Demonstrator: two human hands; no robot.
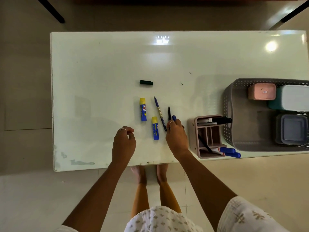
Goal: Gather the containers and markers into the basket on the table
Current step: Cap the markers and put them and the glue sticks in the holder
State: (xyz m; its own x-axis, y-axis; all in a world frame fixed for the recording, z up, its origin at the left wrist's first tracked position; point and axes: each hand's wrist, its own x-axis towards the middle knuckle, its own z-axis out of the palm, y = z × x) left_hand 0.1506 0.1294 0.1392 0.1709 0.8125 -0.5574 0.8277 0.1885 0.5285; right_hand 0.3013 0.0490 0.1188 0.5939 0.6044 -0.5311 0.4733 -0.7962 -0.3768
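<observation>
A grey perforated basket [247,131] stands at the table's right edge, holding a pink container [261,91], a teal container with a white lid [294,97] and a grey-blue container [291,128]. Beside it lies a pink organiser [194,129] with black markers [219,120] and blue markers [229,152] in it. My right hand [177,136] is shut on a blue-capped marker [174,118], and a thin black pen [169,113] lies at its fingertips. A blue pen [159,113] lies just to the left. My left hand [124,141] hovers loosely curled and holds nothing.
Two blue glue sticks with yellow caps lie on the white table [100,72], the left glue stick [143,109] and the right glue stick [155,128]. A dark green cap [146,82] lies farther back. My bare feet show below the table's front edge.
</observation>
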